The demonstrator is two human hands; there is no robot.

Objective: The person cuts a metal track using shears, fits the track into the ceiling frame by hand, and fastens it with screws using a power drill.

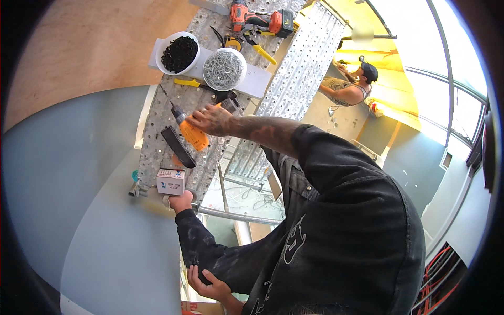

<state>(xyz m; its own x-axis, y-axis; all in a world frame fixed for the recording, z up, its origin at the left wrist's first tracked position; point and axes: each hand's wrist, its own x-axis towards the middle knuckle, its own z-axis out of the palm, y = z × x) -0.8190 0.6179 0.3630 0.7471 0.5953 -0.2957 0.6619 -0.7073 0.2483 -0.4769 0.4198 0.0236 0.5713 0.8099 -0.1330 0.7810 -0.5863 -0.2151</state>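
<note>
My right hand (210, 119) is closed round the handle of an orange power drill (193, 135), whose long thin bit points up and to the left over a perforated metal platform. My left hand (210, 287) lies with its fingers apart on a dark-clothed limb (210, 252), seemingly my bent leg. Bare skin shows at that limb's far end, beside a small white box (171, 181) with printing. Below the drill lies a black oblong object (178, 147). A bowl of black screws (179, 54) and a bowl of silver-coloured fasteners (224, 70) stand beyond my right hand.
Farther along the platform (157, 123) lie a red cordless drill (257, 20), a tape measure (233, 44) and yellow-handled tools (263, 54). A second metal plank (294, 86) runs alongside. A person in a dark cap (350, 89) is lower down at the right. A curved wall (73, 142) borders the left.
</note>
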